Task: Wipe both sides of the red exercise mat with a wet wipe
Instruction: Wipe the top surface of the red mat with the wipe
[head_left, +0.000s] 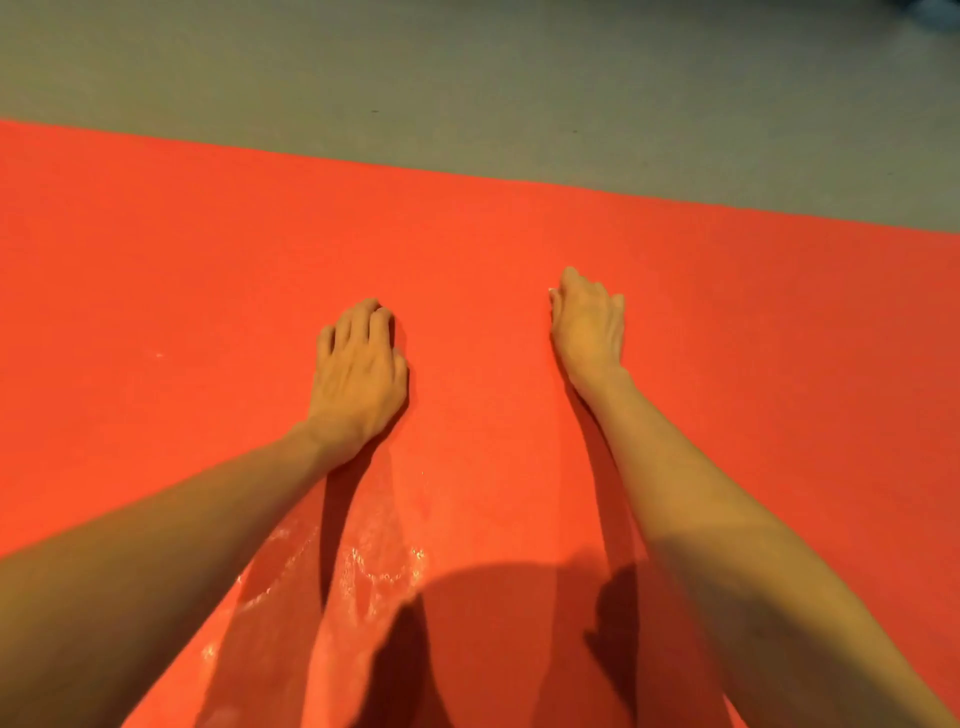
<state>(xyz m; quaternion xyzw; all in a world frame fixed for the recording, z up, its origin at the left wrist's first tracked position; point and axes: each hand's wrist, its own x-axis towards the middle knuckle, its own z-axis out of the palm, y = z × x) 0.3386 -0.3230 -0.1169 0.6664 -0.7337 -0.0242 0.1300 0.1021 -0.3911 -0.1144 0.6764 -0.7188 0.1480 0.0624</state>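
Hands rest apart on the red exercise mat (727, 312), which is spread flat on the grey floor (467, 78). The left hand (358, 374) has loosely bent fingers touching the mat and holds nothing. The right hand (587, 322) has curled fingers; a small white edge (551, 297) shows beside them, and I cannot tell if they grip it. Wet streaks (374, 561) shine beside the left forearm.

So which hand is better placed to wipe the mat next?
Probably the right hand: a white sliver, likely the wipe, shows at its fingers. The left hand rests on the red mat, nothing visible under it.
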